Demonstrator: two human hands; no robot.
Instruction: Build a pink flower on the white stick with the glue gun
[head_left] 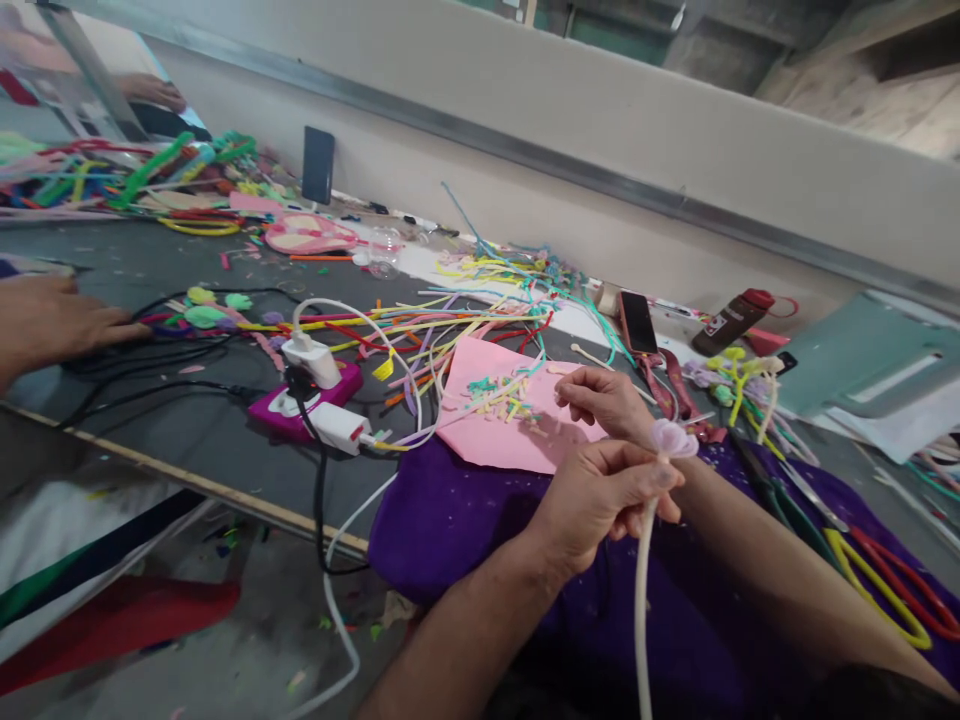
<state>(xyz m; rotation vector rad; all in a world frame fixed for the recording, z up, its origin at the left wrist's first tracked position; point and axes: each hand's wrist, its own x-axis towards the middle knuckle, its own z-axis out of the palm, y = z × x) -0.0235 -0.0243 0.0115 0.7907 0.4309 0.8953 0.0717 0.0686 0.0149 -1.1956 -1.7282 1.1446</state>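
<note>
My left hand (611,495) is closed in a pinch around a flower stem just below its head. The pale lilac flower head (673,438) sticks out above the fingers, and the cream fuzzy pipe-cleaner stem (643,610) hangs down toward the bottom edge. Beyond it, my right hand (609,402) hovers over the right side of a pink sheet (480,370), fingertips curled together. Whatever is between those fingertips is too small to make out. Short green, yellow and cream clippings (502,395) lie scattered on the sheet, which rests partly on purple cloth (450,520).
Scissors with yellow and red handles (877,570) lie at right. A magenta power strip (285,415) with white chargers and cables sits left of the sheet. Pipe cleaners (450,320), a phone (637,322) and a brown bottle (733,322) are behind. Another person's hand (60,325) rests at far left.
</note>
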